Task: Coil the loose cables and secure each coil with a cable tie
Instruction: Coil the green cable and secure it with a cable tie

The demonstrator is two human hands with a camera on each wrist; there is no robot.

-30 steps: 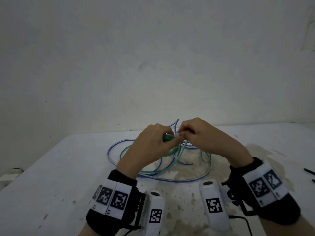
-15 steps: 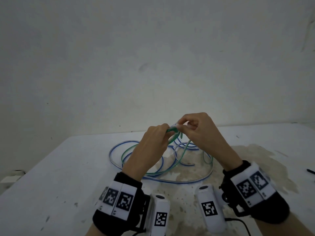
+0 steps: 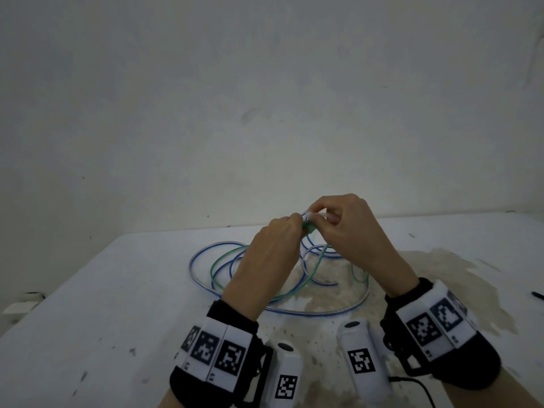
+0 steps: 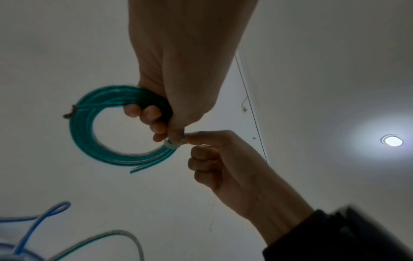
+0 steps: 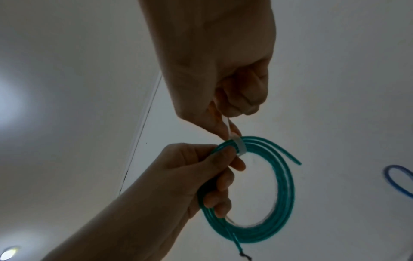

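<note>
A small green cable coil (image 5: 283, 194) is lifted above the table (image 3: 117, 304). My left hand (image 5: 225, 162) grips one side of it with curled fingers and thumb. A white cable tie (image 5: 239, 144) wraps the coil's strands just beside that grip. My right hand (image 5: 225, 128) pinches the tie's tail between thumb and forefinger, close against the coil. In the head view both hands (image 3: 306, 225) meet over the table and hide most of the coil. A loose blue cable (image 3: 194, 269) and a loose green cable (image 3: 217, 260) lie in wide tangled loops beneath.
The white table has a brown stained patch (image 3: 441, 275) at the right. A small black object (image 3: 537, 295) lies at the table's right edge. A white item (image 3: 17, 307) sits low at the left, off the table. A plain wall stands behind.
Both hands have risen from just above the loose cables and shifted slightly right. The right hand now pinches higher, with the white tie tail showing between its fingers.
</note>
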